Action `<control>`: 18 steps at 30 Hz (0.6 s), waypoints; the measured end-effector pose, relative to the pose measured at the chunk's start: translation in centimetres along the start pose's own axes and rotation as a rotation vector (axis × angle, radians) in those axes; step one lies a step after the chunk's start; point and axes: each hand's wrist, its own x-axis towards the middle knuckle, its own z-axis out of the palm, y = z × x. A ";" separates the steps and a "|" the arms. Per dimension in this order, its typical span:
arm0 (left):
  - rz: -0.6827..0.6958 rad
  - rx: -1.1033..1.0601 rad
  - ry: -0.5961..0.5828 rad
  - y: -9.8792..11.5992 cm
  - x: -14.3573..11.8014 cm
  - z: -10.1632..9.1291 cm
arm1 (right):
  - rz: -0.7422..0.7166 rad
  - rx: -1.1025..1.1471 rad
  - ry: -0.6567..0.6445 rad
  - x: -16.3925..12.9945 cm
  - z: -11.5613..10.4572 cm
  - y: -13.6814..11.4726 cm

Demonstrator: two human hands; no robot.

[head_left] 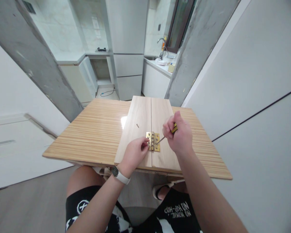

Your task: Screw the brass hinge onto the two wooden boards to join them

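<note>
A brass hinge lies opened flat across the seam between two pale wooden boards. My left hand is closed at the hinge's left leaf, its fingertips pressed against it and partly covering it. In my right hand is a screwdriver with a yellow and black handle, the fist wrapped round it. Its thin shaft slants down to the left, and the tip meets the hinge's right leaf near a screw hole. One loose screw rests on the left board, above the hinge.
Under the boards is a wood-grain table with angled corners, close to my knees. Beyond it stand white cabinets, a sink counter with a faucet, and a cable on the floor. A white panel rises at the right.
</note>
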 end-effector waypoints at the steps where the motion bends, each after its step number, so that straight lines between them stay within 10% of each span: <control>1: -0.003 -0.003 -0.003 0.0 0.0 0.0 | 0.001 0.022 -0.003 0.0 0.5 0.2; 18: 0.009 -0.034 -0.002 -0.1 -0.1 0.0 | 0.090 0.066 -0.108 0.9 2.3 2.7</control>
